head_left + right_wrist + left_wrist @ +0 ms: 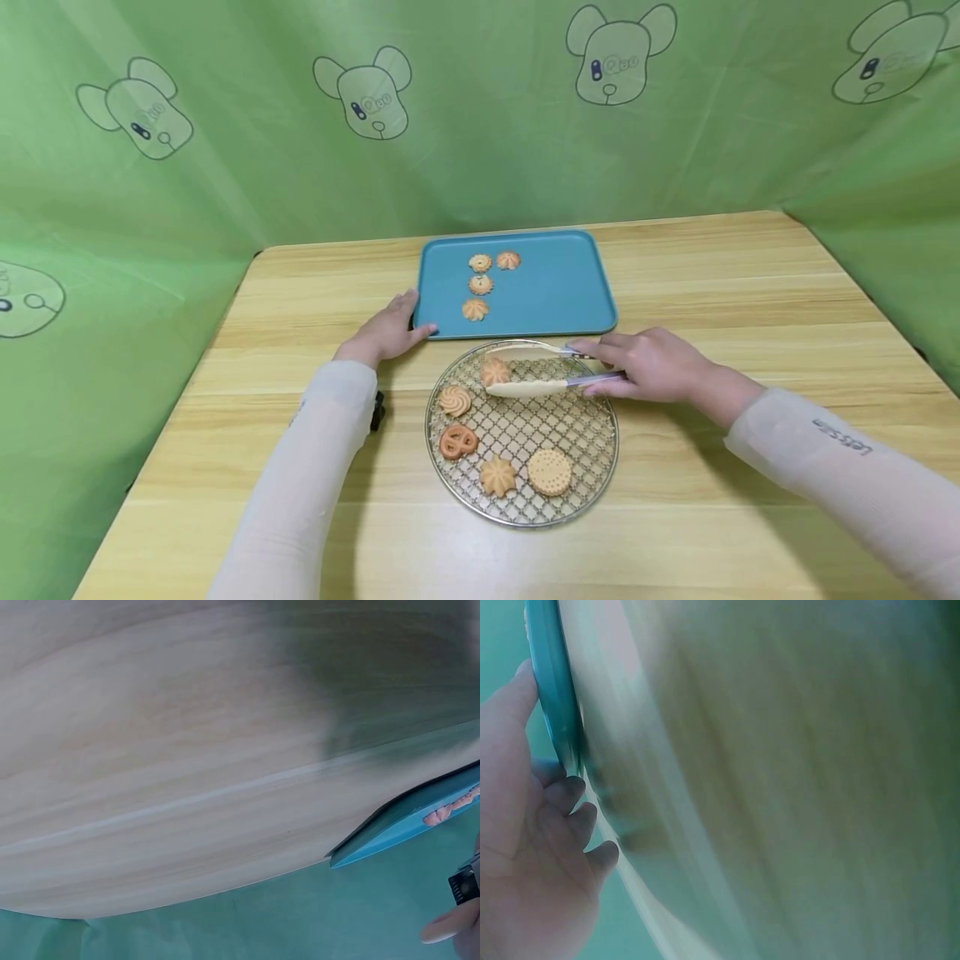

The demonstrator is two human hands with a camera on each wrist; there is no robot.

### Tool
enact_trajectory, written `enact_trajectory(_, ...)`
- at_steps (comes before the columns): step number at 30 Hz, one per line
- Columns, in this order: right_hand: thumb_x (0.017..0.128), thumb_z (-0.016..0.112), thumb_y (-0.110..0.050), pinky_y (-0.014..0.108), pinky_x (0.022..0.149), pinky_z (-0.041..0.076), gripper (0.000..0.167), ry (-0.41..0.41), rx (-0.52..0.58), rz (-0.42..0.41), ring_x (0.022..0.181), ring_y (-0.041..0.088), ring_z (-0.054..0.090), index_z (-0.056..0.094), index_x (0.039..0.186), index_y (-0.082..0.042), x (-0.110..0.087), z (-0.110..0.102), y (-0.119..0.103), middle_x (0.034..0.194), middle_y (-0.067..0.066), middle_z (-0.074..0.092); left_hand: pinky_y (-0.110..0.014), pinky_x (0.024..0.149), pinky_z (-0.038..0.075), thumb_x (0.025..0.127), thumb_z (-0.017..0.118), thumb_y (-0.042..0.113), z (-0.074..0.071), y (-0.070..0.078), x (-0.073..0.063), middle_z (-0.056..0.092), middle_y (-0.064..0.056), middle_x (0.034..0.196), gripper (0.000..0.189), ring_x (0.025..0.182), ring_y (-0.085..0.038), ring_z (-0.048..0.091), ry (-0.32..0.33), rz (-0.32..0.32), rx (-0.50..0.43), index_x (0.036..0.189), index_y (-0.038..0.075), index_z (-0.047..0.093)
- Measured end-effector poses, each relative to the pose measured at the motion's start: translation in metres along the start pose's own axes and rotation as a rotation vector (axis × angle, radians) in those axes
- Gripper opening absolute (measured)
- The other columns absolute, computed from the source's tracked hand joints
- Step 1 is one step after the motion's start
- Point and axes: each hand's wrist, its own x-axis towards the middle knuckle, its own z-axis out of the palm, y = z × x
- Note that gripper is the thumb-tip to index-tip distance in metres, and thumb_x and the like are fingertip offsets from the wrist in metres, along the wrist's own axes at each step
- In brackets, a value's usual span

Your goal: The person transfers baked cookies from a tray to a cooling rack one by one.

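Observation:
My right hand (660, 367) grips a pair of tongs (528, 388) with pale tips and metal handles. The tongs' arms lie on either side of a flower-shaped cookie (495, 372) at the far left part of the round wire rack (525, 429). At the near left corner of the blue tray (555, 283), my left hand (386, 329) holds the edge, thumb (521, 694) at the rim and fingers along the side. On that tray lie several small cookies (475, 310), grouped at its left. Only part of the right hand and handle shows in the right wrist view.
Also on the rack are a swirl cookie (454, 401), a pretzel (457, 442), a star-shaped cookie (497, 477) and a round dotted biscuit (550, 472). Everything stands on a wooden table (720, 292), with green curtains (480, 167) behind and at both sides.

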Motion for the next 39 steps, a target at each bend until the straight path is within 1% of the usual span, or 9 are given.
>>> enact_trajectory(3,0.077,0.073,-0.050,0.018,0.041,0.036,0.065,0.019,0.011,-0.047,0.048,-0.001,0.032,0.062,0.126,-0.009,-0.0011,0.0002,-0.0001,0.069,-0.011,0.048,-0.039,0.116,0.008,0.098,0.044,0.051,-0.0001,0.0004,-0.0003,0.004,-0.012,0.158,0.083,0.144,-0.026,0.003,0.003,0.003,-0.002,0.153,0.004,0.003)
enact_trajectory(6,0.080,0.069,-0.054,0.017,0.042,0.036,0.064,0.013,0.032,-0.075,0.049,-0.002,0.032,0.063,0.125,-0.009,-0.0017,0.0006,-0.0002,0.068,-0.013,0.046,-0.038,0.116,0.008,0.097,0.044,0.051,-0.0006,0.0009,-0.0012,0.005,-0.012,0.158,0.083,0.144,-0.026,0.004,0.004,0.002,-0.002,0.153,0.004,0.003)
enact_trajectory(10,0.084,0.063,-0.057,0.018,0.043,0.040,0.063,-0.012,0.053,-0.095,0.050,-0.003,0.035,0.063,0.126,-0.009,-0.0025,0.0010,-0.0004,0.070,-0.013,0.050,-0.038,0.116,0.007,0.098,0.044,0.050,-0.0015,0.0018,-0.0018,0.005,-0.012,0.158,0.083,0.144,-0.026,0.004,0.002,0.003,-0.003,0.152,0.003,0.003)
enact_trajectory(14,0.084,0.063,-0.056,0.022,0.046,0.047,0.064,-0.029,0.053,-0.127,0.052,-0.001,0.045,0.061,0.128,-0.009,-0.0036,0.0013,-0.0005,0.075,-0.009,0.059,-0.038,0.116,0.008,0.098,0.045,0.049,-0.0026,0.0028,-0.0022,0.005,-0.013,0.158,0.082,0.144,-0.027,0.004,0.004,0.007,-0.008,0.152,0.002,0.004)
enact_trajectory(17,0.083,0.065,-0.055,0.025,0.048,0.049,0.065,-0.031,0.035,-0.165,0.055,0.002,0.052,0.060,0.128,-0.009,-0.0040,0.0016,-0.0007,0.079,-0.006,0.063,-0.039,0.116,0.008,0.098,0.045,0.049,-0.0029,0.0031,-0.0025,0.006,-0.013,0.158,0.082,0.144,-0.028,0.004,0.007,0.011,-0.009,0.152,0.002,0.004)
enact_trajectory(22,0.080,0.069,-0.052,0.023,0.047,0.048,0.064,-0.021,0.025,-0.214,0.057,0.003,0.054,0.062,0.127,-0.010,-0.0028,0.0019,-0.0019,0.082,-0.005,0.063,-0.039,0.116,0.008,0.098,0.044,0.049,-0.0021,0.0025,-0.0020,0.005,-0.013,0.158,0.082,0.144,-0.028,0.004,0.008,0.010,-0.011,0.152,0.002,0.004)
enact_trajectory(28,0.085,0.064,-0.054,0.021,0.045,0.045,0.061,-0.037,0.035,-0.234,0.055,0.000,0.047,0.061,0.127,-0.010,-0.0016,0.0020,-0.0028,0.081,-0.006,0.059,-0.039,0.116,0.008,0.098,0.044,0.049,-0.0017,0.0018,-0.0023,0.006,-0.013,0.158,0.081,0.144,-0.028,0.005,0.007,0.011,-0.009,0.152,0.002,0.004)
enact_trajectory(31,0.084,0.065,-0.053,0.020,0.044,0.043,0.061,-0.047,0.035,-0.236,0.054,-0.001,0.045,0.061,0.127,-0.010,-0.0016,0.0018,-0.0036,0.081,-0.007,0.059,-0.039,0.116,0.008,0.098,0.044,0.049,-0.0019,0.0018,-0.0021,0.006,-0.013,0.158,0.081,0.144,-0.028,0.005,0.006,0.009,-0.004,0.152,0.003,0.004)
enact_trajectory(39,0.085,0.062,-0.057,0.022,0.047,0.046,0.063,-0.111,0.017,-0.197,0.055,0.000,0.049,0.060,0.129,-0.013,-0.0039,0.0013,-0.0047,0.084,-0.005,0.061,-0.040,0.116,0.009,0.098,0.044,0.049,-0.0017,0.0013,-0.0019,0.005,-0.013,0.158,0.082,0.144,-0.028,0.004,0.002,0.008,-0.002,0.152,0.003,0.003)
